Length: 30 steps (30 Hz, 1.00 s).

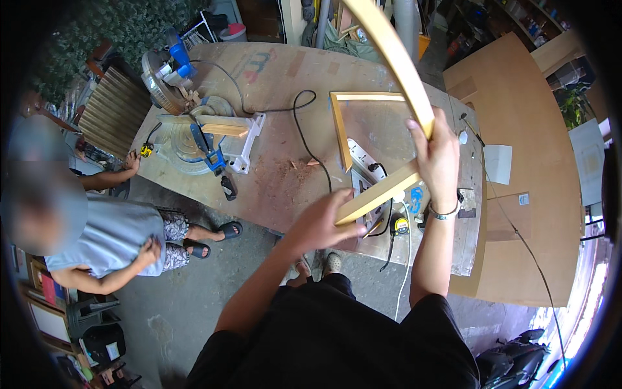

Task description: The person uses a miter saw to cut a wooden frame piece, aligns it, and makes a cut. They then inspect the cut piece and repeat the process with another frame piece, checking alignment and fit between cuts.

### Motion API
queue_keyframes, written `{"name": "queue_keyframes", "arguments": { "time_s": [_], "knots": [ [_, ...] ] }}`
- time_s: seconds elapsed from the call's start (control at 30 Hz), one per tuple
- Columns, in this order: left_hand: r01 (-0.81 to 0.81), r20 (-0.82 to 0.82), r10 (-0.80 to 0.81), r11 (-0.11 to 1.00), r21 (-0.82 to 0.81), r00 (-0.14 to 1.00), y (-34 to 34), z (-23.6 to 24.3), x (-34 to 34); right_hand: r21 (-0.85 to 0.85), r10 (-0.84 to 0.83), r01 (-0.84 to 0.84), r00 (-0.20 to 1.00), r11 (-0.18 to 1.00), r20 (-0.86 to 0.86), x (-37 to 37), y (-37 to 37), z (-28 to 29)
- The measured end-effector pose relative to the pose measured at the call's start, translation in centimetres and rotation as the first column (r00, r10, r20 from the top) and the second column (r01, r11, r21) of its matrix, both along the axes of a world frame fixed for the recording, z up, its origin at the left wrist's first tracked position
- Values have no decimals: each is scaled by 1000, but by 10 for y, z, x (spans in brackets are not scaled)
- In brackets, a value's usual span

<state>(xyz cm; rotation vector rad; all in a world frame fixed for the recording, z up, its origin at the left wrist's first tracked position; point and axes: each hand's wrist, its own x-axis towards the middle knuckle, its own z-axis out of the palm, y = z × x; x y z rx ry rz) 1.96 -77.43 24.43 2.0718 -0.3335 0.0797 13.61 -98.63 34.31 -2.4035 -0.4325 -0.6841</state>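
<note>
A light wooden angled piece, with a long strip (389, 45) rising to the top edge and a shorter arm (379, 191) reaching down-left, is held above the table. My right hand (438, 155) grips it where the two arms meet. My left hand (324, 223) holds the lower end of the shorter arm. Beneath it lie a power strip (360, 156) with plugs, cords and a yellow tape measure (399, 226). Another wooden corner piece (340, 133) rests just behind, partly hidden by the long strip.
A mitre saw (201, 142) with a wood offcut stands on the worktable (253, 194), near sawdust. A person (110, 227) stands at the left, one hand by a second tape measure (146, 150). A large board (518, 259) is at the right; shelves stand behind it.
</note>
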Motion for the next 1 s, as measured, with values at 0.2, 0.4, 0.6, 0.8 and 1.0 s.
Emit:
{"name": "queue_keyframes", "arguments": {
  "time_s": [0.2,0.4,0.6,0.8,1.0],
  "knots": [
    [147,-447,-31,963,226,894,-21,-16,-29,83,185,-165,866,983,-465,-16,-39,5],
    [186,-204,-250,940,-287,947,15,-43,-51,707,657,-109,491,698,-573,-95,-25,-85],
    [-172,-198,-5,477,-862,980,4,-34,10,583,737,-463,522,668,-429,-105,43,-128],
    [-331,-307,123,316,-889,944,29,-42,20,212,52,84,823,974,-565,124,48,-249],
    [-456,-416,192,280,-845,889,54,-42,21,-458,-287,-111,645,882,-708,213,103,-324]
  ]
}}
